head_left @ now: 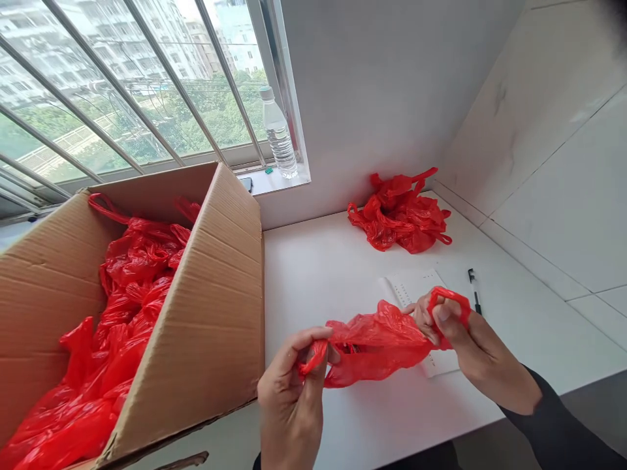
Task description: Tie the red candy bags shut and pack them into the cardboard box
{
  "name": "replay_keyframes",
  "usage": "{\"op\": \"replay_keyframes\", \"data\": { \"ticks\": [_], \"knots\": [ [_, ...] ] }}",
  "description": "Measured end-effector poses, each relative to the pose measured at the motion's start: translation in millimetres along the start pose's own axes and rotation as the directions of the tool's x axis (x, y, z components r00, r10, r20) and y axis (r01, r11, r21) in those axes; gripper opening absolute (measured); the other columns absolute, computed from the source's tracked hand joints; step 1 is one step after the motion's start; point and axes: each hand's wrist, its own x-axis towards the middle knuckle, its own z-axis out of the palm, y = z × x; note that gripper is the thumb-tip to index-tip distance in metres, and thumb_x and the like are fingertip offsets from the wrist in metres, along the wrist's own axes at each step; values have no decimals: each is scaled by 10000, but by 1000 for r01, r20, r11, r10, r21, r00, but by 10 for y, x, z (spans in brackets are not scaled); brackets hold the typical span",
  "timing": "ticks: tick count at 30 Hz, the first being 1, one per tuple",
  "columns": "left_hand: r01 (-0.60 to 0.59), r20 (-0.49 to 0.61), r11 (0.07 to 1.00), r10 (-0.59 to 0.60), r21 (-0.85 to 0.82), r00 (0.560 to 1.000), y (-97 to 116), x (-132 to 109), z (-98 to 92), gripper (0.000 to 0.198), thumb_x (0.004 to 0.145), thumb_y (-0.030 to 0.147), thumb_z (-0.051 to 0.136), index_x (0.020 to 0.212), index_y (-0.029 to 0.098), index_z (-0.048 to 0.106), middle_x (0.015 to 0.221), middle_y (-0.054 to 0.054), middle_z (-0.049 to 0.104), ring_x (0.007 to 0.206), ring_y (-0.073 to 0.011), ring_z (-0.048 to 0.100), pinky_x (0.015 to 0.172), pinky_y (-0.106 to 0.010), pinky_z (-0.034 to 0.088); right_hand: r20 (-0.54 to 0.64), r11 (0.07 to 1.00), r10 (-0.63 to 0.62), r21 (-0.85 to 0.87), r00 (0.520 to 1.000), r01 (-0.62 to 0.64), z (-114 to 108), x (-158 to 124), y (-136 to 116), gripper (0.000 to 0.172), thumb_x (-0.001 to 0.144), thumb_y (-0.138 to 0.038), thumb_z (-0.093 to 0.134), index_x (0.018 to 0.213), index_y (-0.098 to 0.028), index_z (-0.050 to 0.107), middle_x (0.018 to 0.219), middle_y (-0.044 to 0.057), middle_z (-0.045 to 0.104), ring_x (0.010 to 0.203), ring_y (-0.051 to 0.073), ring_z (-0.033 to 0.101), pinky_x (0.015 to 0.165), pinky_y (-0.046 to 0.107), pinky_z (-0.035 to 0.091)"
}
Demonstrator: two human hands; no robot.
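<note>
A thin red plastic bag is stretched between my hands above the white table. My left hand is closed on one handle loop at its left end. My right hand grips the opposite handle, with the red plastic looped over the fingers. Something dark shows inside the bag near my left fingers, too small to make out. Beneath the bag and my right hand lies an open notebook, partly covered. A black-capped pen rests just beyond my right hand.
On the left stands an open cardboard box filled with red plastic bags. A heap of red bags sits on the table against the wall. A water bottle stands on the sill by the barred window.
</note>
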Motion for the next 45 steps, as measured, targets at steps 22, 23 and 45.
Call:
{"op": "replay_keyframes", "data": {
  "ticks": [22, 23, 45],
  "knots": [
    [26, 253, 999, -17, -32, 967, -148, 20, 267, 309, 992, 403, 474, 1077, 244, 725, 1177, -132, 679, 1155, -298, 608, 949, -421, 500, 28, 988, -36, 154, 999, 31, 285, 56, -247, 248, 934, -512, 584, 1030, -297, 504, 720, -50, 476, 576, 123, 439, 562, 267, 425],
    [85, 199, 989, -60, -119, 978, -140, 33, 273, 335, 998, 432, 458, 1050, 234, 722, 1131, -126, 696, 1162, -301, 610, 969, -431, 493, -22, 983, -23, 181, 999, 27, 254, 50, -197, 308, 926, -571, 556, 1068, -306, 488, 731, -42, 456, 604, 141, 461, 587, 289, 452],
    [474, 372, 423, -303, -773, 877, -201, 248, 296, 378, 936, 373, 400, 1045, 126, 664, 782, -50, 483, 762, -207, 506, 818, -406, 468, 14, 891, 238, 394, 971, -224, 230, 191, 200, 289, 1009, -507, 345, 994, -283, 526, 720, -26, 405, 695, 172, 427, 659, 312, 387]
  ]
}}
